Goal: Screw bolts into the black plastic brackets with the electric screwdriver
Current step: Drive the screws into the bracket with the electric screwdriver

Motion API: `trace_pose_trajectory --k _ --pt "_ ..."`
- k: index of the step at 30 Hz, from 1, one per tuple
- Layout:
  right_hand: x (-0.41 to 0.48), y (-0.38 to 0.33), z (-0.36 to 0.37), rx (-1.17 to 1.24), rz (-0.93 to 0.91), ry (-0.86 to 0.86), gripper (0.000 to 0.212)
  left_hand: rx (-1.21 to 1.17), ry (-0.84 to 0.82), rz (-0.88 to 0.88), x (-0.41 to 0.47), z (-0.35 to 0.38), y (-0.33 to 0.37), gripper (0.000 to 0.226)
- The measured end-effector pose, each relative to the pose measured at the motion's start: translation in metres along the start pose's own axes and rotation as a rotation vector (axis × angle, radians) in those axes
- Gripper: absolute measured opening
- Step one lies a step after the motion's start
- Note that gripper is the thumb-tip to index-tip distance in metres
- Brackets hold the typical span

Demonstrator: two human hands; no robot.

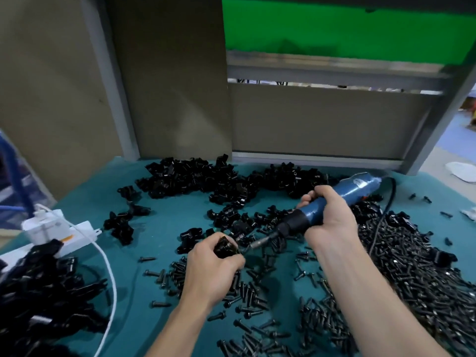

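in the left hand (pixel 213 271), one black plastic bracket (pixel 225 247), fingers and thumb curled tight round it, held low over the teal mat (pixel 159 215) near the middle of the bench. in the right hand (pixel 332 217), the electric screwdriver (pixel 345 194), fingers wrapped firmly round its blue body just behind the black collar, tilted down and to the left. at its tip, the metal bit (pixel 257 244), pointing into the right side of the held bracket and touching it or very nearly; too blurred there to tell whether seated on a bolt head. from the rear end of the tool, a black cord (pixel 387 202) looping down over the right side of the mat.

along the back edge of the mat, a broad bracket pile (pixel 190 176), with stray pieces scattered forward of it. at the right, under and beyond the right forearm, a dense bolt heap (pixel 412 266). between and below the two wrists, loose bolts (pixel 247 292) lying singly on the mat. at the lower left, a second mound of black parts (pixel 38 292), blurred. just behind that mound, a white power strip (pixel 64 235) with a white cable (pixel 109 269) curving down toward the near edge. behind the bench, brown board panels (pixel 51 86) and a grey metal frame (pixel 334 76).
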State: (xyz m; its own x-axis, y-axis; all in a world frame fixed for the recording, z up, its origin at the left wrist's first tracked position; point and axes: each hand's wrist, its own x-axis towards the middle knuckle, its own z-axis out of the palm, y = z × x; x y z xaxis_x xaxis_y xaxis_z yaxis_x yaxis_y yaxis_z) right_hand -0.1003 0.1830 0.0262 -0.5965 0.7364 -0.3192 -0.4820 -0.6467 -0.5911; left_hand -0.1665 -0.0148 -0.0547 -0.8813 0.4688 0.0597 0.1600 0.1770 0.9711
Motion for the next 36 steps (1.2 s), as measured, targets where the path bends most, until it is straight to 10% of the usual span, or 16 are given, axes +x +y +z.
trace_pose_trajectory --k 36 --pt "0.009 0.029 -0.01 -0.034 -0.134 -0.123 0.018 0.013 0.11 -0.051 -0.005 0.012 0.004 0.022"
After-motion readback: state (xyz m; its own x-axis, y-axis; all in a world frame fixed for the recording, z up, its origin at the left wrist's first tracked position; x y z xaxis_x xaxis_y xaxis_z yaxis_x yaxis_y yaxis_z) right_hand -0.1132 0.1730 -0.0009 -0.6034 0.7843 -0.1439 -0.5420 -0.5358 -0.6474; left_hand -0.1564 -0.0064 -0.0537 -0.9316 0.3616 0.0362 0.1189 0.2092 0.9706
